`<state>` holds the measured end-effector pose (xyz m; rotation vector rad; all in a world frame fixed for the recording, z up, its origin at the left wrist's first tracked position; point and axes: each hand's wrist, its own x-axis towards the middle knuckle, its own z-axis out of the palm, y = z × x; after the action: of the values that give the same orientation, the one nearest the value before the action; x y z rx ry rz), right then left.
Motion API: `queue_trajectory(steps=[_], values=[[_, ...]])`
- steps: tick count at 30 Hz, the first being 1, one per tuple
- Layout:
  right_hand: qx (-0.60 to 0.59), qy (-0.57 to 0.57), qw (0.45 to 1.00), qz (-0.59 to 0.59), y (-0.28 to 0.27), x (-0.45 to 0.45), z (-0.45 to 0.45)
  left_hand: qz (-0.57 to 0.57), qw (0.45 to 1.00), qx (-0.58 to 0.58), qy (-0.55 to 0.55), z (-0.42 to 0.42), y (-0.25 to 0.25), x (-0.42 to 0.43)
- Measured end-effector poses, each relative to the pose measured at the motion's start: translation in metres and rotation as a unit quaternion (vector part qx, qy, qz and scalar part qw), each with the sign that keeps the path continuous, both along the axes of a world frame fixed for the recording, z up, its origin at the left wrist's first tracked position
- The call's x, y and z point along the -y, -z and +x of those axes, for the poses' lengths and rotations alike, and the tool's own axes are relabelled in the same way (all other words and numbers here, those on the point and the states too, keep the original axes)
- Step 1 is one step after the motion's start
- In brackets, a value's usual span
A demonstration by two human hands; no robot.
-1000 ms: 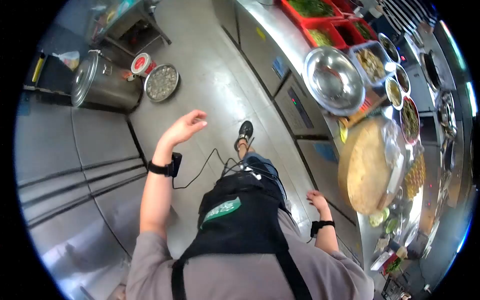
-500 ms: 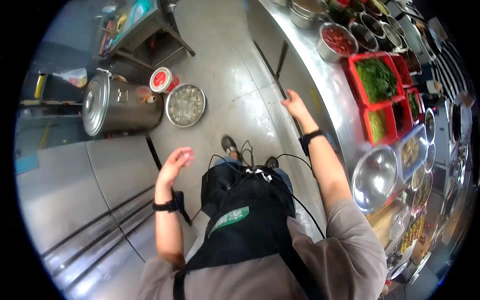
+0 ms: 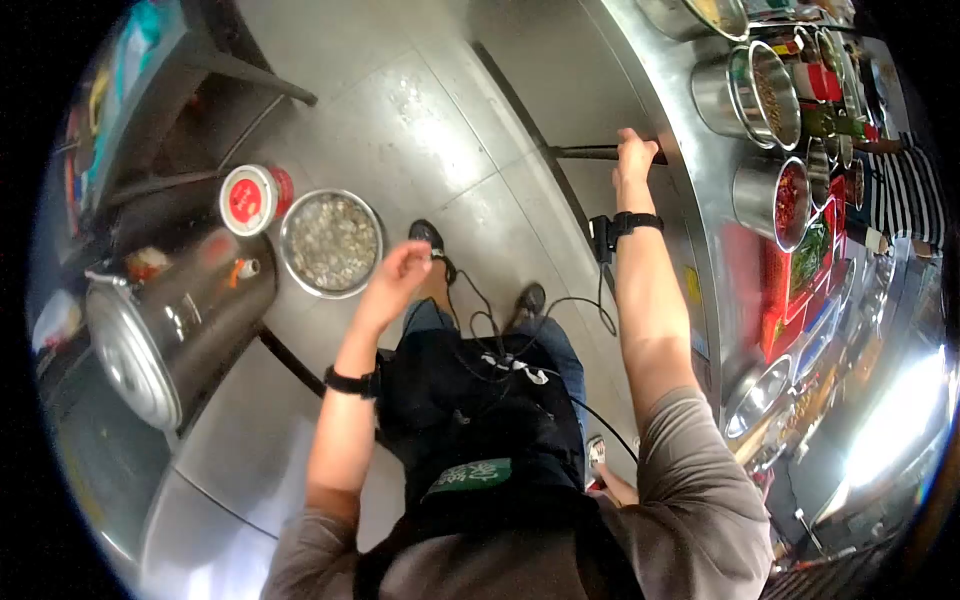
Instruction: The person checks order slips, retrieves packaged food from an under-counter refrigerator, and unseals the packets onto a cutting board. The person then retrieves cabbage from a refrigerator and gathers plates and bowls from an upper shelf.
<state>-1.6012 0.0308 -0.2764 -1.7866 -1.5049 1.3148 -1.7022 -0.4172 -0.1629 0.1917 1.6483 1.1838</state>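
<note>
Two hands are apart: the right hand (image 3: 634, 160) reaches to the dark bar (image 3: 590, 153) on the steel cabinet front (image 3: 560, 80), just below the counter (image 3: 668, 85). Its fingers are partly bent, perhaps for a pull or for balance; whether they grip the bar, I cannot tell. The left hand (image 3: 400, 278) hangs half open, fingers loosely curled around nothing visible, probably just swinging free as the body turns. Near it, the round basin (image 3: 333, 294) of pale pieces sits flat on the floor, beside the red-and-white bucket (image 3: 247, 200), likely because a wide, full vessel is steadiest low down. Food containers (image 3: 753, 196) are grouped on the counter, presumably for easy reach, while the large lidded pot (image 3: 215, 305) stands opposite, leaving a walkway between.
</note>
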Motion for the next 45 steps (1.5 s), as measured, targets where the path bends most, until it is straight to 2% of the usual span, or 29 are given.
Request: queue_trajectory(steps=[1,4,5,8,10,11,12,13,15,17,19,21,23,24,25,28,32,34,38,40,45], values=[[0.015,0.004,1.000,-0.003,0.011,0.003,-0.003,0.020,1.000,-0.010,-0.010,-0.018,0.005,-0.012],[-0.074,-0.006,0.993,0.097,0.035,0.023,0.002,0.027,0.999,-0.040,0.000,-0.050,0.012,-0.065],[-0.096,-0.024,0.995,-0.006,0.010,0.059,-0.003,0.011,0.998,-0.064,0.009,-0.055,0.012,-0.086],[-0.029,-0.282,0.958,-0.049,-0.039,0.155,0.002,0.058,0.990,-0.124,0.020,-0.060,0.009,-0.158],[-0.015,-0.445,0.886,-0.125,-0.020,0.185,0.021,0.075,0.981,-0.180,0.015,-0.072,0.021,-0.187],[-0.012,-0.453,0.882,-0.128,-0.022,0.185,0.022,0.072,0.971,-0.228,0.018,-0.078,0.026,-0.196],[0.038,-0.480,0.868,-0.124,-0.029,0.185,0.020,0.042,0.936,-0.349,-0.017,-0.082,0.028,-0.202],[0.087,-0.505,0.851,-0.116,-0.031,0.187,0.019,-0.031,0.903,-0.428,-0.021,-0.087,0.031,-0.194],[0.144,-0.502,0.853,0.006,-0.022,0.144,0.023,-0.167,0.835,-0.522,0.048,-0.111,0.031,-0.174],[0.266,-0.470,0.839,0.068,-0.019,0.097,0.015,-0.188,0.805,-0.560,0.058,-0.135,0.038,-0.156],[0.407,-0.499,0.744,0.178,-0.011,0.052,0.012,-0.158,0.795,-0.584,0.040,-0.150,0.035,-0.144],[0.494,-0.530,0.667,0.174,-0.021,0.023,-0.009,-0.157,0.797,-0.583,0.037,-0.160,0.039,-0.132],[0.522,-0.529,0.661,0.110,0.003,-0.012,-0.010,-0.153,0.797,-0.583,0.041,-0.170,0.043,-0.126],[0.551,-0.525,0.647,0.028,0.002,-0.020,-0.023,-0.150,0.790,-0.594,0.040,-0.173,0.045,-0.124],[0.551,-0.527,0.646,0.029,0.009,-0.022,-0.028,-0.146,0.782,-0.605,0.039,-0.177,0.047,-0.122],[0.584,-0.552,0.595,0.011,0.023,-0.022,-0.037,-0.149,0.786,-0.599,0.042,-0.184,0.050,-0.115],[0.612,-0.530,0.586,-0.042,0.040,-0.016,-0.040,-0.127,0.779,-0.612,0.047,-0.201,0.053,-0.104],[0.632,-0.539,0.555,-0.046,0.051,-0.012,-0.032,-0.132,0.777,-0.613,0.054,-0.209,0.058,-0.096],[0.654,-0.536,0.533,-0.029,0.065,-0.005,-0.028,-0.109,0.770,-0.626,0.063,-0.233,0.062,-0.083],[0.673,-0.536,0.506,-0.066,0.067,0.000,-0.038,-0.078,0.760,-0.642,0.068,-0.244,0.063,-0.078],[0.654,-0.547,0.521,-0.038,0.119,-0.012,-0.040,-0.087,0.771,-0.626,0.086,-0.272,0.070,-0.067]])
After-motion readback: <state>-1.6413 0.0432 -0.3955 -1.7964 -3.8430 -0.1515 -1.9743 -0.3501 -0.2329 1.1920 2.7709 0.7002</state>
